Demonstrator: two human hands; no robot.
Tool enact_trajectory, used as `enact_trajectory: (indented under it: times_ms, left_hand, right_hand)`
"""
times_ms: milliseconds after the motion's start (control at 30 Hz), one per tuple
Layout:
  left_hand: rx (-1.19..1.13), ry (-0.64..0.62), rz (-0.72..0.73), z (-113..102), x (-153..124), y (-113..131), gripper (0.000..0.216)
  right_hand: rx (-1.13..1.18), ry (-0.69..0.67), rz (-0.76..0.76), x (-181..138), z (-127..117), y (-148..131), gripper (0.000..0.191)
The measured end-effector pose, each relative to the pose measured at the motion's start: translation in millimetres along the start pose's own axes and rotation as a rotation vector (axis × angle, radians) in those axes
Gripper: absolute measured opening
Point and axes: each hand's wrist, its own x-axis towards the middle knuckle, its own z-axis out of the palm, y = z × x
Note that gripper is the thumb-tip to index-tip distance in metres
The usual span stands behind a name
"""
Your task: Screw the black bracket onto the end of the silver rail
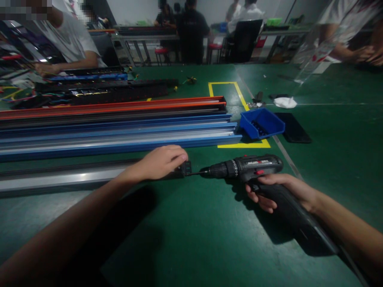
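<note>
A long grey metal rail [66, 179] lies on the green table in front of me. My left hand [163, 161] is closed over its right end, pressing down beside a small black end cap [186, 168]. My right hand [278, 191] grips the handle of a black cordless drill [254, 169]. The drill lies level and points left, its bit tip touching the black end cap.
Behind the rail, several long blue, grey and orange rails [119, 127] are stacked side by side. A blue bin [263, 123] with dark screws sits on a yellow-taped square, with a black phone [293, 127] at its right. Other people sit at tables further back.
</note>
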Motion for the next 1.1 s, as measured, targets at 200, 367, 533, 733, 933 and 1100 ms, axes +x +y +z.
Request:
enact_trajectory:
  times_ms: [200, 367, 533, 733, 933, 1100]
  left_hand:
    - [0.010, -0.005, -0.006, -0.5, 0.5, 1.1, 0.046]
    - [0.008, -0.004, -0.014, -1.4, 0.3, 2.0, 0.046]
    - [0.003, 0.003, -0.012, -0.2, 0.8, 1.0, 0.046]
    - [0.005, -0.009, -0.010, 1.7, 0.9, -1.4, 0.046]
    - [-0.002, -0.020, -0.018, 0.6, 0.6, -1.8, 0.046]
    - [0.003, -0.022, -0.027, 0.7, 1.1, -1.3, 0.045]
  right_hand:
    - [0.005, 0.011, -0.007, -0.3, 1.5, -0.2, 0.036]
    - [0.015, 0.006, 0.000, 0.6, 1.9, -1.0, 0.036]
    - [0.005, -0.002, -0.001, 0.3, 3.0, -1.0, 0.036]
    - [0.018, -0.015, 0.003, -0.9, 3.7, -1.2, 0.034]
    - [0.040, -0.002, 0.018, 0.2, 4.4, -2.1, 0.035]
    - [0.035, -0.016, 0.014, 0.1, 4.6, -2.0, 0.034]
